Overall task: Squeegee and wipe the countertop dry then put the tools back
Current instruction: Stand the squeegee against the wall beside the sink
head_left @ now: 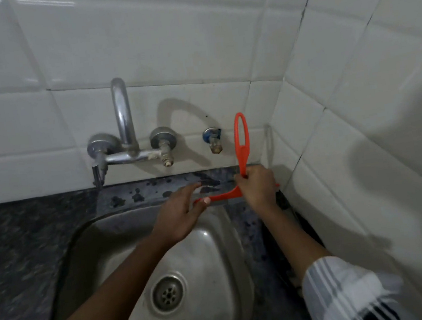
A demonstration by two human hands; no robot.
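Note:
An orange squeegee (241, 140) stands with its looped handle pointing up against the tiled wall and its blade lying along the back rim of the sink. My right hand (257, 186) grips the lower part of the handle where it joins the blade. The fingertips of my left hand (181, 211) pinch the blade's left end. Under the blade lies the dark speckled countertop (155, 189), with wet patches behind the sink.
A steel sink (209, 242) with a round drain (168, 294) fills the middle foreground. A chrome wall tap (125, 133) and a small blue-collared valve (214, 139) stick out of the tiles above. A tiled side wall closes in on the right.

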